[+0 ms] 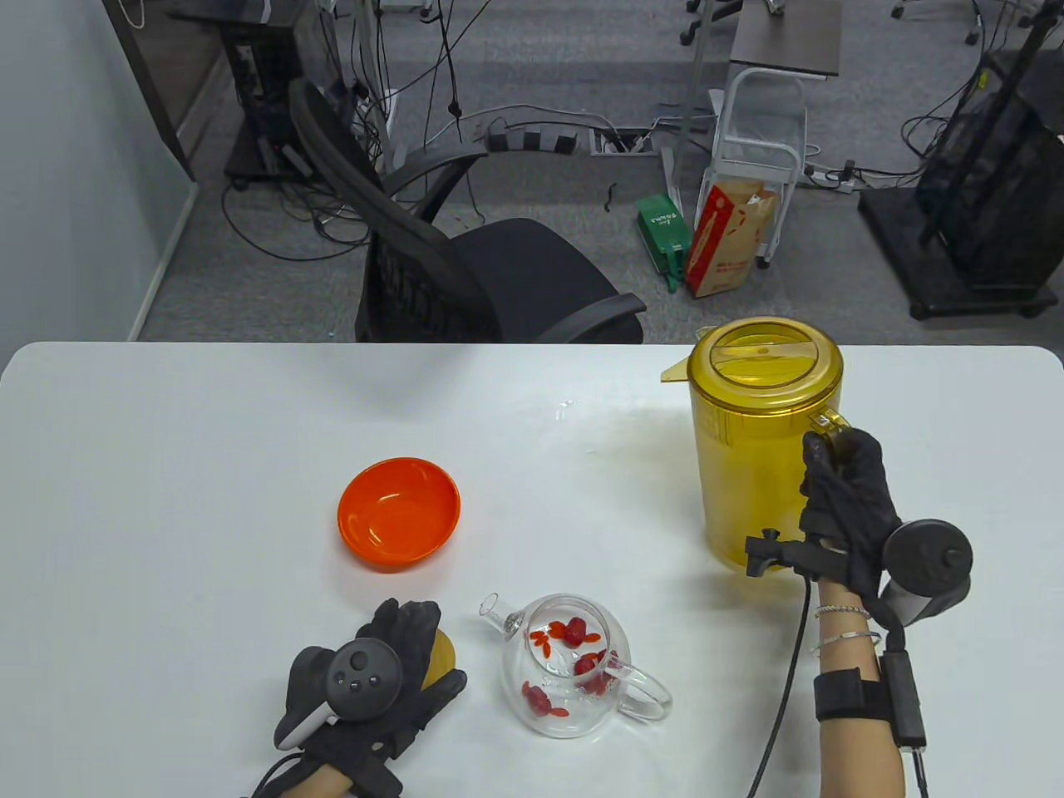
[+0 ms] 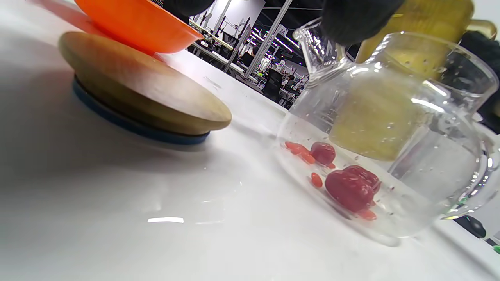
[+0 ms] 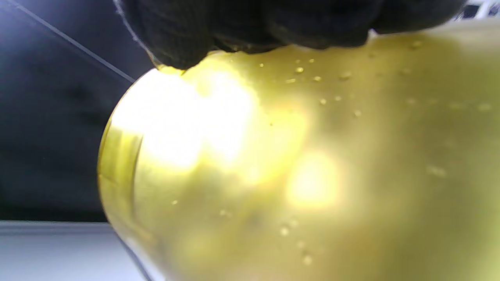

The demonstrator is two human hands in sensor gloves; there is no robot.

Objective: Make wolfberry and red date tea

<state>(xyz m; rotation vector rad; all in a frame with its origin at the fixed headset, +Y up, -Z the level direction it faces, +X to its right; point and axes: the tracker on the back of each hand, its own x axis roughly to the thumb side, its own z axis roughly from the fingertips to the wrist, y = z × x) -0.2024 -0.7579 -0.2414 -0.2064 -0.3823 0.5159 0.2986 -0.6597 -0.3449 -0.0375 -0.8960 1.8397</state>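
A glass teapot [image 1: 573,665] stands lidless near the table's front, with red dates [image 1: 572,633] and wolfberries inside; it also shows in the left wrist view [image 2: 390,136] with the dates [image 2: 351,189]. Its wooden lid [image 1: 442,658] lies flat on the table left of it and shows in the left wrist view [image 2: 144,89]. My left hand [image 1: 399,665] lies open over the lid's near side, not gripping it. A yellow pitcher [image 1: 761,440] stands upright at the right and fills the right wrist view [image 3: 312,164]. My right hand [image 1: 839,490] grips its handle.
An orange bowl [image 1: 399,514] sits behind the left hand, empty as far as I can see; it also shows in the left wrist view [image 2: 136,23]. A black office chair [image 1: 465,266] stands beyond the table's far edge.
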